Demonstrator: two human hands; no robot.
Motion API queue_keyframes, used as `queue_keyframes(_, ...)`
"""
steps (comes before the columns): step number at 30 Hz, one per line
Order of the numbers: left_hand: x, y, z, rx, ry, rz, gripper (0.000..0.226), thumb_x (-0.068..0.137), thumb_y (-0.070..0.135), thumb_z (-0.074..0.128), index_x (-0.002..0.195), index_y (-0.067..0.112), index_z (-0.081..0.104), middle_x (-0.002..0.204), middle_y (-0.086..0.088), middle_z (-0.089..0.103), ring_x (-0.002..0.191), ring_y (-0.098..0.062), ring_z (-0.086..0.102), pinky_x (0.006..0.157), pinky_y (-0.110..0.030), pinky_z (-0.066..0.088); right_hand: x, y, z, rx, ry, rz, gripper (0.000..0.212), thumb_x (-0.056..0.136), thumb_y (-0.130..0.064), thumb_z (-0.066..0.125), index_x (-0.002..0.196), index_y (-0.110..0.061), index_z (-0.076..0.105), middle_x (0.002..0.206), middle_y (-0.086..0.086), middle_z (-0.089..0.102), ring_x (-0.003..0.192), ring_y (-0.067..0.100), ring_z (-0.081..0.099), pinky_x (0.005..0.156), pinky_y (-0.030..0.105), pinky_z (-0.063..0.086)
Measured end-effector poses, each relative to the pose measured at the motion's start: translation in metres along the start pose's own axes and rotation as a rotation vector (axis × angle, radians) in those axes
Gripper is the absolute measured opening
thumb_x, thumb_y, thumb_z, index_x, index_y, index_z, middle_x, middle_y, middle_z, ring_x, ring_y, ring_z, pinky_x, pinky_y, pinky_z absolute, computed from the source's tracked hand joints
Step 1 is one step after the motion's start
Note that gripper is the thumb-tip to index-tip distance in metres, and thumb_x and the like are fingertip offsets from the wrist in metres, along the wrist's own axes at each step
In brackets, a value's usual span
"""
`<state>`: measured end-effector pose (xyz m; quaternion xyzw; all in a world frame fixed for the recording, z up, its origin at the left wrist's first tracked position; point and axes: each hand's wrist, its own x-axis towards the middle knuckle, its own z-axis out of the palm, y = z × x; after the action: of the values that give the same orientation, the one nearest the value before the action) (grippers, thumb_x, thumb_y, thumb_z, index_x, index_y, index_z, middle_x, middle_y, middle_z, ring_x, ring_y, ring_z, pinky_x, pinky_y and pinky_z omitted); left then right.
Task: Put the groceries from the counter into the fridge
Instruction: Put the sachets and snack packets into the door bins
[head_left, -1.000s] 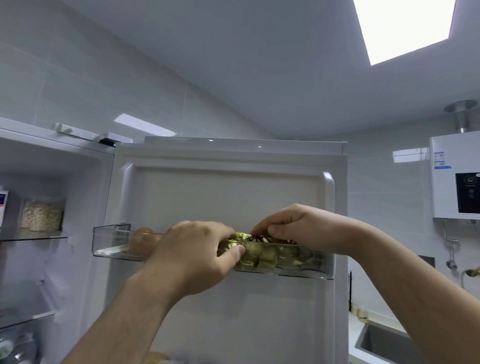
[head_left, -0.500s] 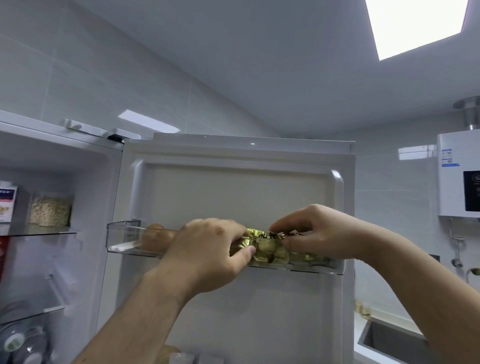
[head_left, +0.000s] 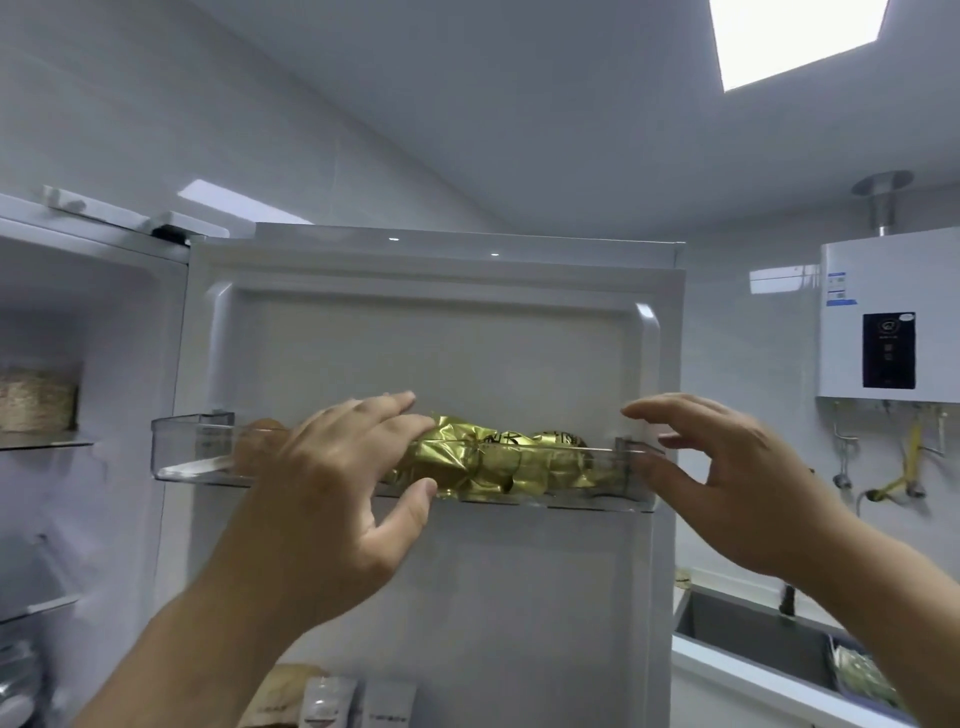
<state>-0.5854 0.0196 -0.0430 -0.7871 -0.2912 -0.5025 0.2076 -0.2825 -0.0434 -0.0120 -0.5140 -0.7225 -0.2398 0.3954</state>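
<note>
This is a kitchen with pale tiled walls and a white ceiling. A bright square light (head_left: 795, 36) shines at the top right. A white water heater (head_left: 893, 312) hangs on the far right wall. Below it a dark sink (head_left: 753, 634) sits in a white counter (head_left: 727, 670).

The fridge door (head_left: 431, 338) is swung open and fills the middle. A clear door shelf (head_left: 192, 452) runs across it from left to right. Inside the fridge on the left, a jar (head_left: 36, 397) of pale grains stands on a glass shelf (head_left: 47, 444). Low on the door are some small white packs (head_left: 332, 696).

The gold packet (head_left: 498, 462) lies in the clear door shelf, in its middle and right part. It lies flat on its side. Its long way goes left to right, along the shelf. Its crinkly top pokes up a bit over the front wall. You can't tell which end is which.

The left hand (head_left: 332, 483) has its fingers stretched out flat over the left end of the gold packet. Its thumb sits lower, in front of the shelf's front wall. Something round and brown (head_left: 260, 431) peeks out behind this hand.

The right hand (head_left: 727, 478) is spread wide and holds nothing. It hangs just beside the right end of the shelf, away from the packet. You can't tell if its thumb touches the shelf.
</note>
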Motion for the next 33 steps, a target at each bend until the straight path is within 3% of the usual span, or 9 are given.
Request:
queue_keyframes(2, -0.008, 0.011, 0.000, -0.016, -0.016, -0.002, 0.044, 0.080, 0.043, 0.053, 0.113, 0.020, 0.071, 0.126, 0.003, 0.065, 0.115, -0.013, 0.055, 0.103, -0.023, 0.031, -0.010, 0.004, -0.004, -0.025, -0.015, 0.016, 0.045, 0.088, -0.036, 0.059, 0.132, -0.030, 0.057, 0.118, -0.025, 0.052, 0.097, 0.004, 0.060, 0.082, 0.018, 0.048)
queue_keyframes(5, -0.016, 0.037, 0.003, -0.030, -0.070, -0.018, 0.043, 0.081, 0.045, 0.053, 0.111, 0.021, 0.072, 0.125, 0.005, 0.065, 0.116, -0.012, 0.055, 0.103, -0.028, 0.037, -0.028, 0.008, -0.016, -0.097, -0.085, 0.023, 0.047, 0.092, -0.031, 0.062, 0.137, -0.031, 0.052, 0.120, -0.025, 0.049, 0.102, 0.000, 0.053, 0.086, 0.014, 0.040)
queue_keyframes(8, -0.013, 0.065, 0.007, -0.034, -0.179, -0.038, 0.050, 0.081, 0.050, 0.049, 0.119, 0.024, 0.069, 0.130, 0.007, 0.063, 0.121, -0.012, 0.056, 0.105, -0.032, 0.042, -0.048, 0.014, -0.036, -0.208, -0.174, 0.035, 0.047, 0.095, -0.034, 0.058, 0.141, -0.033, 0.048, 0.134, -0.018, 0.053, 0.119, 0.007, 0.052, 0.095, 0.019, 0.040)
queue_keyframes(13, -0.001, 0.117, 0.024, -0.001, -0.315, -0.018, 0.071, 0.079, 0.061, 0.034, 0.136, 0.026, 0.056, 0.144, 0.008, 0.051, 0.135, -0.010, 0.043, 0.113, -0.029, 0.030, -0.094, 0.026, -0.081, -0.363, -0.252, 0.084, 0.050, 0.099, -0.038, 0.048, 0.148, -0.035, 0.036, 0.149, -0.016, 0.042, 0.133, 0.010, 0.042, 0.106, 0.024, 0.039)
queue_keyframes(18, 0.007, 0.183, 0.050, -0.028, -0.350, 0.034, 0.072, 0.078, 0.061, 0.033, 0.135, 0.024, 0.058, 0.142, 0.005, 0.054, 0.133, -0.013, 0.048, 0.108, -0.024, 0.025, -0.143, 0.046, -0.134, -0.437, -0.261, 0.152, 0.052, 0.099, -0.041, 0.047, 0.149, -0.035, 0.034, 0.150, -0.016, 0.040, 0.136, 0.009, 0.039, 0.106, 0.023, 0.036)
queue_keyframes(26, 0.012, 0.292, 0.104, -0.185, -0.417, 0.148, 0.060, 0.084, 0.053, 0.044, 0.140, 0.032, 0.050, 0.143, 0.016, 0.050, 0.133, -0.004, 0.045, 0.110, -0.018, 0.027, -0.233, 0.091, -0.216, -0.524, -0.269, 0.299, 0.049, 0.096, -0.037, 0.050, 0.145, -0.032, 0.043, 0.142, -0.015, 0.048, 0.129, 0.008, 0.045, 0.100, 0.018, 0.035)
queue_keyframes(30, 0.017, 0.347, 0.127, -0.269, -0.424, 0.233, 0.053, 0.096, 0.048, 0.049, 0.146, 0.036, 0.039, 0.148, 0.021, 0.042, 0.135, 0.000, 0.039, 0.109, -0.014, 0.025, -0.271, 0.106, -0.252, -0.559, -0.270, 0.416, 0.047, 0.089, -0.042, 0.046, 0.135, -0.029, 0.054, 0.130, -0.012, 0.055, 0.118, 0.012, 0.051, 0.098, 0.026, 0.045)
queue_keyframes(33, 0.021, 0.387, 0.142, -0.332, -0.444, 0.287, 0.054, 0.097, 0.046, 0.050, 0.148, 0.036, 0.036, 0.150, 0.021, 0.039, 0.138, 0.001, 0.033, 0.110, -0.014, 0.022, -0.298, 0.112, -0.279, -0.594, -0.264, 0.469, 0.045, 0.093, -0.038, 0.051, 0.137, -0.030, 0.052, 0.137, -0.012, 0.051, 0.126, 0.010, 0.046, 0.104, 0.028, 0.042)
